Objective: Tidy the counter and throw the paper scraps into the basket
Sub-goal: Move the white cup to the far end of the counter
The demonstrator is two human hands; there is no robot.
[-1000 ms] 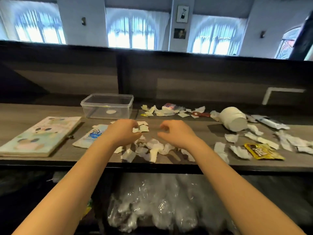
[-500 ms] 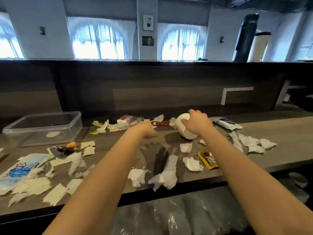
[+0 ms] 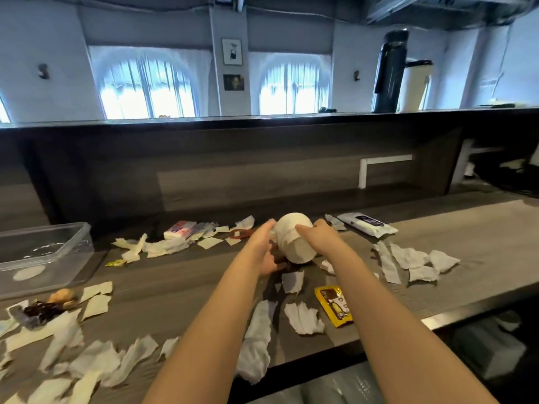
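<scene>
1. The worktop [image 3: 180, 290] has its front edge running low and right, with a raised dark back wall behind; the far right stretch lies bare.
2. Paper scraps [image 3: 303, 317] litter the middle and left, some at the front edge.
3. A clear plastic box [image 3: 43, 252] sits at the left.
4. The left hand [image 3: 262, 246] and right hand [image 3: 319, 237], fingers spread, cup a white paper roll [image 3: 294, 242] between them, mid-worktop.
5. A yellow sachet [image 3: 334, 306] lies just beside the right forearm.
</scene>
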